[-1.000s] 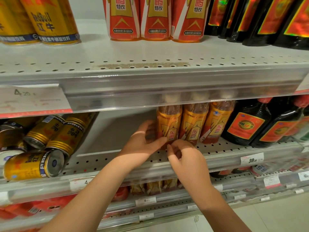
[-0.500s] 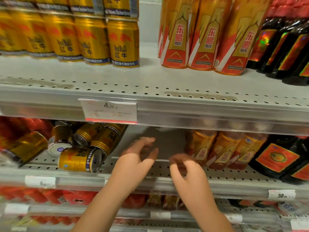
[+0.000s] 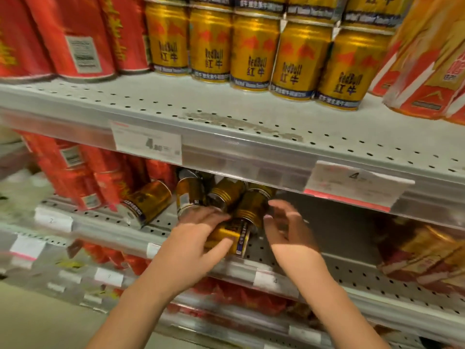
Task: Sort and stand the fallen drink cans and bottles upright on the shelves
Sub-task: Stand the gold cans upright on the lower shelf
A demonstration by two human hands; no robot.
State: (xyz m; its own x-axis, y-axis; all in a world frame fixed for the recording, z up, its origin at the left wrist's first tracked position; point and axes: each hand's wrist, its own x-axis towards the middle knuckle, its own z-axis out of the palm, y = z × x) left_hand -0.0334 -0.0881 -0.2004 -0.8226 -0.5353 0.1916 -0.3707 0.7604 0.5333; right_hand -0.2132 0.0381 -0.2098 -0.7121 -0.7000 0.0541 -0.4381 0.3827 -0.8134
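Several gold drink cans lie fallen in a heap on the middle shelf. My left hand curls around the front fallen can, fingers over its top and thumb under its side. Just behind it, a second gold can leans on the pile. My right hand hovers beside that can with fingers spread and nothing in it. More fallen gold cans lie further left and behind. The picture is motion-blurred.
Upright gold cans line the upper shelf, with tall red cans to their left. Red cans lean at the middle shelf's left. Orange bottles stand at its right. Price tags hang on the shelf edges.
Both hands moved left from the orange bottles to the heap of fallen gold cans. My left hand has closed around the front can, and the view swung left with them.
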